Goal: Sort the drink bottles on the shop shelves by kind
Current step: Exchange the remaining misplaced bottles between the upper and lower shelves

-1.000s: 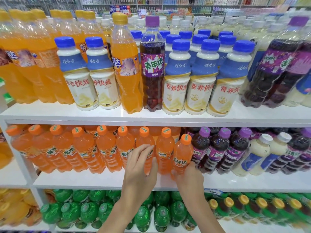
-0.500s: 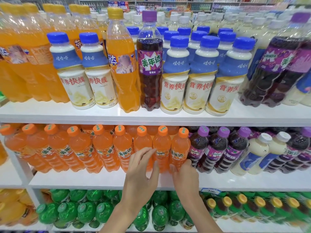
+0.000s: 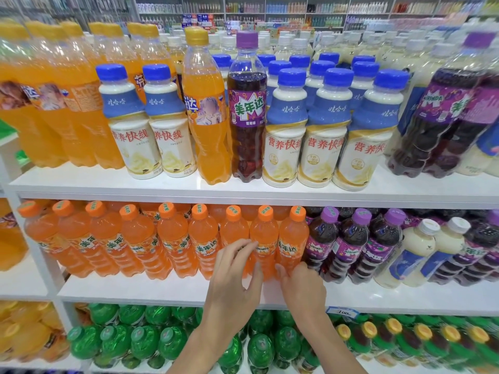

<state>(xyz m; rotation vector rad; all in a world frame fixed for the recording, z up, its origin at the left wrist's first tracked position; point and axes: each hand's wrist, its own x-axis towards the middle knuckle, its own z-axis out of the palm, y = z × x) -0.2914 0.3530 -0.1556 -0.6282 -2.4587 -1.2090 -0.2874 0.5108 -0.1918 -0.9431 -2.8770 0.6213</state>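
While spread loosely and gripping nothing, left hand (image 3: 235,276) fingers (image 3: 244,245) brushing the small orange plastic soda bottle (image 3: 263,244) just beyond them on the white middle shelf (image 3: 162,292); right hand (image 3: 303,286) fingers (image 3: 280,272) likewise open, tips against the neighbouring orange bottle (image 3: 293,241), purple grape bottles (image 3: 322,244) just to their right.

Bright, even shop lighting; wide-angle bowing and blur toward the edges.

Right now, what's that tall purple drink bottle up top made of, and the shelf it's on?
The purple drink bottle looks like clear glossy plastic: you see the dark soda through it. The shelf looks like smooth white painted board or metal; which one is hard to tell.
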